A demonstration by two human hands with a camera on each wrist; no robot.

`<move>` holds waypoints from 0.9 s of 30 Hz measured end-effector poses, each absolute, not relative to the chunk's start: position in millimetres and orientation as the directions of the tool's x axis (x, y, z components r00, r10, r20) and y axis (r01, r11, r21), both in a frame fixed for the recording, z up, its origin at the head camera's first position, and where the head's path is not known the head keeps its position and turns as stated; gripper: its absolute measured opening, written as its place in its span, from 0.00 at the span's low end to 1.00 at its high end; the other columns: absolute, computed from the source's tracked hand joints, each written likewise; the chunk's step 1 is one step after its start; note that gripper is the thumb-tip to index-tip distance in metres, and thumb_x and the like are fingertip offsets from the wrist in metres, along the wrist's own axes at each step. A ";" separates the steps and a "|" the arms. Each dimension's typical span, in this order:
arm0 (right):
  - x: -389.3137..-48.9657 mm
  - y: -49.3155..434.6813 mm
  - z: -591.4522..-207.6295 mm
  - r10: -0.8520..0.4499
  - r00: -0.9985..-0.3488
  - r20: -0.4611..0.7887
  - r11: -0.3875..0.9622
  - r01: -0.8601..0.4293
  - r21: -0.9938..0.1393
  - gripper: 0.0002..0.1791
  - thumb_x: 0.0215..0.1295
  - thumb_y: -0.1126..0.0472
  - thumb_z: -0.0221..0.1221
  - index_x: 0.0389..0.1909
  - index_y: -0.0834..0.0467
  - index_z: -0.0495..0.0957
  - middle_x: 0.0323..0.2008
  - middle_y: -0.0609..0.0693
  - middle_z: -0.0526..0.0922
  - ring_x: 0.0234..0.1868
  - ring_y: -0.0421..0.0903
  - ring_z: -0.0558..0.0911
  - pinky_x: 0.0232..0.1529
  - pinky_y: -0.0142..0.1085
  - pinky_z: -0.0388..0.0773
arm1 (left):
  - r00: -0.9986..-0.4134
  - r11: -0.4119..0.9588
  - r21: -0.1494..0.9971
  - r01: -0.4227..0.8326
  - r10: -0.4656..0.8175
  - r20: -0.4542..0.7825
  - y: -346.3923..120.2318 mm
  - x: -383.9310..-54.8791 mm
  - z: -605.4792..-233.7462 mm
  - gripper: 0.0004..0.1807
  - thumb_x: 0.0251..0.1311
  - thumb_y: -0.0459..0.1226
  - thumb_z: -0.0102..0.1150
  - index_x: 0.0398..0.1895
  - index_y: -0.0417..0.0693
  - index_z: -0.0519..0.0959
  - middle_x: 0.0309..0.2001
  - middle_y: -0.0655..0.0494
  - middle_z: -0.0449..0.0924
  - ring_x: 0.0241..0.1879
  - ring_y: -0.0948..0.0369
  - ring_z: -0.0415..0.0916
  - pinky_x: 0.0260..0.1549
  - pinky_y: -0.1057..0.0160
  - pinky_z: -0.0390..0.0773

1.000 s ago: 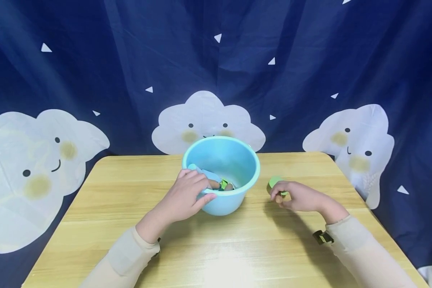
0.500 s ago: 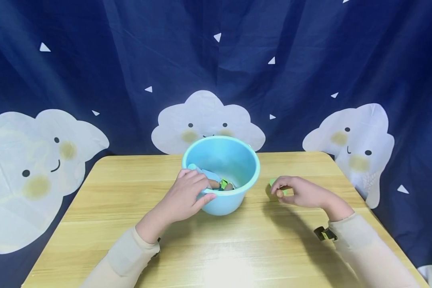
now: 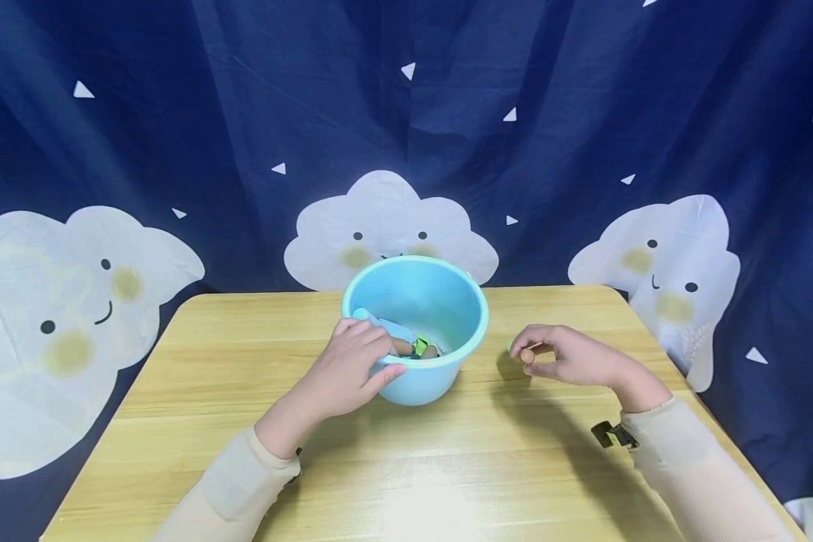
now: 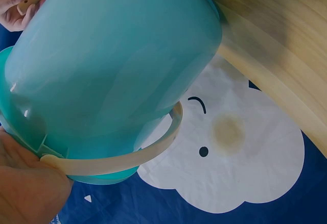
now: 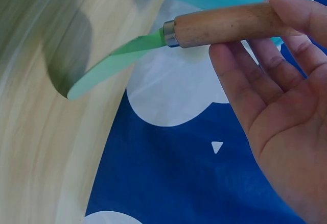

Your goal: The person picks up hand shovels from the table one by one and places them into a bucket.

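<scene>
In the head view a light-blue bucket (image 3: 416, 385) stands upright on the table, its mouth toward me. My left hand (image 3: 352, 369) grips its near-left rim, fingers over the inside and thumb along the outside. To the right of the bucket, my right hand (image 3: 578, 358) pinches the wooden handle of a small green trowel (image 5: 225, 26) between thumb and fingers. Its green blade (image 5: 115, 63) slants down toward the tabletop in the right wrist view, with the tip meeting its shadow. From the head view, the hand hides most of the trowel except the handle end.
Inside the bucket lie a blue piece (image 3: 396, 330), brown handle ends (image 3: 430, 351) and a green-and-black piece (image 3: 420, 345). A pale carrying handle (image 4: 127, 160) hangs at the bucket's side. The wooden table (image 3: 406, 452) ends at a dark blue cloud-print curtain (image 3: 244, 113).
My right hand has risen slightly and moved back, tilting the trowel's handle end up while its blade slips from sight behind the fingers. The left hand and bucket stay put.
</scene>
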State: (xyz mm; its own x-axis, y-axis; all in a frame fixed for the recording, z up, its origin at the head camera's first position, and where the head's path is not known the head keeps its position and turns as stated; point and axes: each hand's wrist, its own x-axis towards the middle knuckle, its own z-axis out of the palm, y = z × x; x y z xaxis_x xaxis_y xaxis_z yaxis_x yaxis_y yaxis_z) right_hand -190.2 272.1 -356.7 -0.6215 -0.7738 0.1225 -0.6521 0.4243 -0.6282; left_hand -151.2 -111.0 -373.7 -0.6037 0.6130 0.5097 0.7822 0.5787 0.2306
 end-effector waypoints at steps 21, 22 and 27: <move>-191.8 272.1 -350.5 -0.749 -0.658 0.078 0.446 -0.588 -0.675 0.12 0.63 0.70 0.65 0.46 0.57 0.78 0.36 0.45 0.76 0.42 0.41 0.79 0.50 0.38 0.80 | -0.587 0.567 0.222 0.793 0.614 0.528 -110.6 -151.7 -373.9 0.17 0.72 0.53 0.51 0.46 0.53 0.82 0.45 0.63 0.83 0.42 0.60 0.71 0.54 0.52 0.62; -191.9 271.9 -350.2 -0.748 -0.659 0.077 0.445 -0.585 -0.678 0.12 0.63 0.71 0.65 0.46 0.58 0.78 0.36 0.45 0.77 0.42 0.42 0.79 0.51 0.38 0.80 | -0.586 0.567 0.222 0.793 0.613 0.530 -110.8 -151.6 -373.7 0.17 0.72 0.53 0.52 0.46 0.53 0.82 0.45 0.63 0.83 0.42 0.60 0.71 0.54 0.52 0.62; -192.0 271.3 -348.0 -0.747 -0.661 0.076 0.436 -0.573 -0.694 0.12 0.64 0.71 0.64 0.46 0.59 0.78 0.36 0.46 0.77 0.44 0.45 0.82 0.52 0.42 0.80 | -0.585 0.567 0.222 0.793 0.610 0.535 -111.2 -151.4 -374.7 0.15 0.72 0.52 0.52 0.46 0.54 0.82 0.44 0.63 0.83 0.41 0.60 0.71 0.53 0.52 0.62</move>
